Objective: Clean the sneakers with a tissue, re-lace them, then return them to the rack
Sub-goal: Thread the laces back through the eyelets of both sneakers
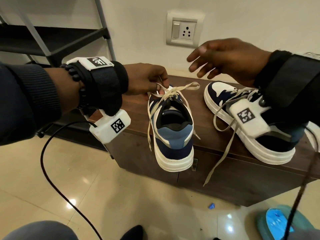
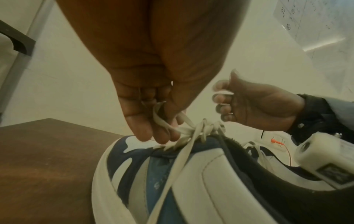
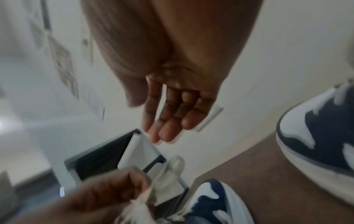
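Observation:
Two navy, blue and white sneakers stand on a dark wooden cabinet (image 1: 214, 141). The left sneaker (image 1: 171, 135) has its heel toward me and hanging past the cabinet's front edge; its cream lace (image 1: 170, 93) is tied in a bow. My left hand (image 1: 147, 80) pinches one loop of that bow (image 2: 162, 121) above the tongue. My right hand (image 1: 223, 56) hovers open above and to the right of the bow, fingers spread, holding nothing (image 3: 164, 115). The right sneaker (image 1: 245, 122) lies partly under my right wrist, with its laces (image 1: 223, 153) loose and trailing over the cabinet front.
A black and grey shoe rack (image 1: 52, 40) stands at the back left against the wall. A wall socket plate (image 1: 185, 30) sits behind the cabinet. A black cable (image 1: 52, 170) loops over the tiled floor. A teal and blue object (image 1: 277, 222) lies on the floor at the lower right.

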{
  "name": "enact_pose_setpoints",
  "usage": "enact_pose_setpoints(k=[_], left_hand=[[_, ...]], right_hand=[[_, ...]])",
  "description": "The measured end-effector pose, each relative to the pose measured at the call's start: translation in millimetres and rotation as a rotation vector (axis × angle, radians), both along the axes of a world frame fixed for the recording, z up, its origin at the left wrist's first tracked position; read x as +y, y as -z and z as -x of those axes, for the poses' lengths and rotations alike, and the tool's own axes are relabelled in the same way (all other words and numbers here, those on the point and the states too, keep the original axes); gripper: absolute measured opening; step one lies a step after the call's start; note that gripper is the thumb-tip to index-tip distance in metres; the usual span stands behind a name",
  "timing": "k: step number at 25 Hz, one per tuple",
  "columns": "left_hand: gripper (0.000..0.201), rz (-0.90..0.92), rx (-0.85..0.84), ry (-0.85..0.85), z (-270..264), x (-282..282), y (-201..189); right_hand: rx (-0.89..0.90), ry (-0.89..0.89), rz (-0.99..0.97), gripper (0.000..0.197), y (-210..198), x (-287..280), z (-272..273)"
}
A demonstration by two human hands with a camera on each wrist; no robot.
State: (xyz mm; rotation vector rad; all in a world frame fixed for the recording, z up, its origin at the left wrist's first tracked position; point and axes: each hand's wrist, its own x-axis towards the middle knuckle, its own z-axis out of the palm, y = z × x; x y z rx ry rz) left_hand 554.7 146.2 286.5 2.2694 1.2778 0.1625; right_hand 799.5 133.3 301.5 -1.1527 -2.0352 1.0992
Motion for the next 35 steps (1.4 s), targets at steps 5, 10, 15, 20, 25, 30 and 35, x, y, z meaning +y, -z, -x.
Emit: enact_pose_setpoints(k=[5, 10, 15, 20, 25, 30, 35], left_hand=[[0.013, -0.003, 0.022, 0.031, -1.2, -2.6, -2.2], [0.020, -0.023, -0.011, -0.032, -0.2, -8.4, -2.0], [0.032, -0.179, 0.127, 0.059, 6.3, -7.4, -5.9], [0.023, -0.256, 0.246, 0.166, 10.7, -4.8, 1.2], [0.025, -0.328, 0.401, 0.186, 19.0, 0.4, 8.3], [0.037, -0.274, 0.357, 0.224, 15.3, -4.8, 14.4], [0.064, -0.433, 0.588, 0.180, 18.5, -2.6, 9.8]], right_hand=[[-0.548, -0.171, -0.210, 0.024, 17.2, -5.6, 26.2], [-0.606, -0.083, -0.361, 0.018, 4.3, -7.5, 26.5], [-0.479, 0.032, -0.448, 0.014, -5.6, -15.1, 23.5], [-0.554, 0.026, -0.442, 0.011, -1.3, -12.7, 20.5], [-0.645, -0.052, -0.428, 0.013, -4.6, -18.4, 9.3], [-0.726, -0.120, -0.309, 0.014, 7.9, -18.3, 8.2], [-0.771, -0.182, -0.326, 0.017, 9.7, -19.6, 3.4]])
